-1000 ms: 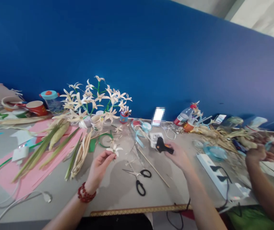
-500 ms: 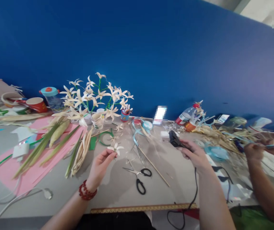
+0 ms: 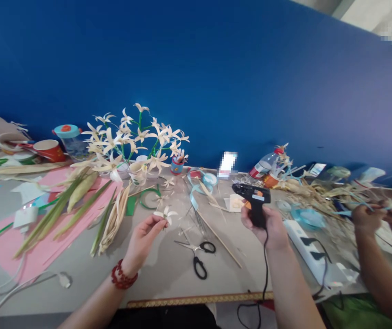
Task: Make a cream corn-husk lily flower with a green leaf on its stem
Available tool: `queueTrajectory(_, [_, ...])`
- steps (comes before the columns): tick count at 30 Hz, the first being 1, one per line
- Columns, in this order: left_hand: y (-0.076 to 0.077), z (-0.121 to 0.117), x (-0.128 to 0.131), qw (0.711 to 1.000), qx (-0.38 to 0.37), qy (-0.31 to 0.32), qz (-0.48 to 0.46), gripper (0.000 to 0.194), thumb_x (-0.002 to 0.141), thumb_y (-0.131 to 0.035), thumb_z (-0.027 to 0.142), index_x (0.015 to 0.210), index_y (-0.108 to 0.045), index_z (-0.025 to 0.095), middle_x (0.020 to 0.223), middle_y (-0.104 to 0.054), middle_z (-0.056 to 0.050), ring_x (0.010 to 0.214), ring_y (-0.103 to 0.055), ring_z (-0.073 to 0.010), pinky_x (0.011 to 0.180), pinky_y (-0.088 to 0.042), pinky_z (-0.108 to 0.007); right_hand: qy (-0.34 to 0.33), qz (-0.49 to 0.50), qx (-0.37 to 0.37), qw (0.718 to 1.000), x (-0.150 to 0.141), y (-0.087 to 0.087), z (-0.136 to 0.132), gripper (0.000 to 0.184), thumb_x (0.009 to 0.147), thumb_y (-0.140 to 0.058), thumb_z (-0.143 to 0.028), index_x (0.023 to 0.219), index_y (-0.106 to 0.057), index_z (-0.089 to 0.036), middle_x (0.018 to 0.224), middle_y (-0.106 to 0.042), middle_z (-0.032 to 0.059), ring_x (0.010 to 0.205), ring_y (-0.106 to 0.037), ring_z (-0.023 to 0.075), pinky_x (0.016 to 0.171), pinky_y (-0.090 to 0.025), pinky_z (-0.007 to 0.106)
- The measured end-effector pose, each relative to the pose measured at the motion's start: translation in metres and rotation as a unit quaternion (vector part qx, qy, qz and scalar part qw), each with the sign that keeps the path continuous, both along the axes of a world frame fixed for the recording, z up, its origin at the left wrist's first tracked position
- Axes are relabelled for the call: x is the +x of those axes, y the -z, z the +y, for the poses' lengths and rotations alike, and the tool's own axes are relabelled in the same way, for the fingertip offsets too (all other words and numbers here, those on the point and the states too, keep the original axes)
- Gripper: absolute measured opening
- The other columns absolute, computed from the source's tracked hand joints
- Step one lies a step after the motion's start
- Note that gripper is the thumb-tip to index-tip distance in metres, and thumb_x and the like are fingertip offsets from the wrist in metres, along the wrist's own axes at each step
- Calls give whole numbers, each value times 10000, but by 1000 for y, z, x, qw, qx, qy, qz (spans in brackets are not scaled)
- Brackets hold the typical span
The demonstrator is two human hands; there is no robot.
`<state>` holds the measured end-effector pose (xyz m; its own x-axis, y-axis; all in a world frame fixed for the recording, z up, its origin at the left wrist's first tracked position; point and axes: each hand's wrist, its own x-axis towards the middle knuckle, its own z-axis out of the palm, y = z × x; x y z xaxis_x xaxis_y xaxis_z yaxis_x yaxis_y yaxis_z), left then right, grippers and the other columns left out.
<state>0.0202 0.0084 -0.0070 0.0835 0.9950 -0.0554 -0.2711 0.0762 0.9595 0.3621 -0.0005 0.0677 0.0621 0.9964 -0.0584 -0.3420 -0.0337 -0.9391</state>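
Flower (image 3: pixel 165 215): beyond and left of scissors (image 3: pixel 197 248), stem pinched in left hand (image 3: pixel 143 237) fingers.
Glue gun (image 3: pixel 258 197): beyond and right of scissors, nozzle facing left, right hand (image 3: pixel 276 228) fingers wrapped around grip.
Stick (image 3: pixel 219 237): slanted, right of scissors.
Counter (image 3: pixel 168 278) edge: nearer than scissors, cord (image 3: pixel 265 267) crosses it.
Room: right of scissors, narrowed by stick, cord, power strip (image 3: pixel 298 243).
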Motion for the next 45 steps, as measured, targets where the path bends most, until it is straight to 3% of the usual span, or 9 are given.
queueTrajectory(4, [-5,-2,-2,1000,12,-8,4,189,825,-711,367,803,-671,184,772,-676,-12,781,-585,-149,773,-449,-234,-72,61,-4,995,-37,5,-10,373,757,-624,-497,925,-685,-169,588,-625,32,385,-434,110,402,-305,237])
queueTrajectory(12, [-24,-9,-1,999,3,-39,-22,204,788,-743,362,805,-678,169,750,-661,-26,752,-585,-159,751,-463,-264,-111,75,-24,991,-100,12,-28,384,787,-557,-576,881,-608,-207,510,-564,-13,324,-327,89,370,-267,220])
queueTrajectory(16, [-29,-10,1,997,-6,-58,-45,209,750,-773,353,785,-675,171,729,-659,-16,716,-576,-148,716,-463,-255,-107,42,-2,993,-110,15,-35,407,807,-544,-593,914,-617,-206,560,-626,20,334,-394,110,356,-288,227])
queueTrajectory(20, [-34,-10,5,997,0,-63,-46,205,752,-774,342,791,-674,168,735,-659,-17,719,-567,-143,707,-459,-247,-112,-40,70,990,-119,21,-53,399,836,-583,-533,996,-650,-174,716,-714,92,428,-536,150,371,-359,241])
queueTrajectory(25, [-36,-13,8,997,21,-62,-36,189,782,-758,338,799,-669,173,747,-651,-8,735,-559,-137,715,-456,-235,-89,-279,210,933,-131,19,-68,188,851,-603,-326,1000,-652,-222,815,-727,68,614,-655,194,540,-503,287])
queueTrajectory(29, [-36,-16,8,997,23,-58,-37,196,790,-756,350,808,-677,172,762,-661,-16,749,-573,-150,724,-467,-245,-29,-428,298,853,-142,17,-64,231,801,-610,-248,1032,-622,-269,809,-731,30,702,-694,228,654,-537,320])
queueTrajectory(31, [-37,-17,8,997,14,-58,-43,202,784,-762,355,810,-681,171,768,-670,-21,755,-579,-157,729,-472,-251,-19,-455,324,829,-146,19,-61,267,801,-591,-256,1067,-600,-273,820,-724,31,693,-691,228,641,-540,316])
queueTrajectory(36, [-39,-20,10,997,8,-52,-61,203,775,-772,354,824,-686,177,759,-675,-18,741,-583,-153,716,-480,-247,-8,-470,366,803,-151,24,-56,310,842,-521,-261,1152,-537,-255,918,-688,82,813,-691,258,690,-559,348])
queueTrajectory(45, [-38,-23,10,996,15,-51,-67,193,771,-777,347,808,-701,173,758,-668,-13,718,-575,-142,684,-481,-233,-13,-469,367,803,-153,24,-55,256,859,-490,-270,1112,-526,-249,878,-652,79,806,-673,260,653,-547,335])
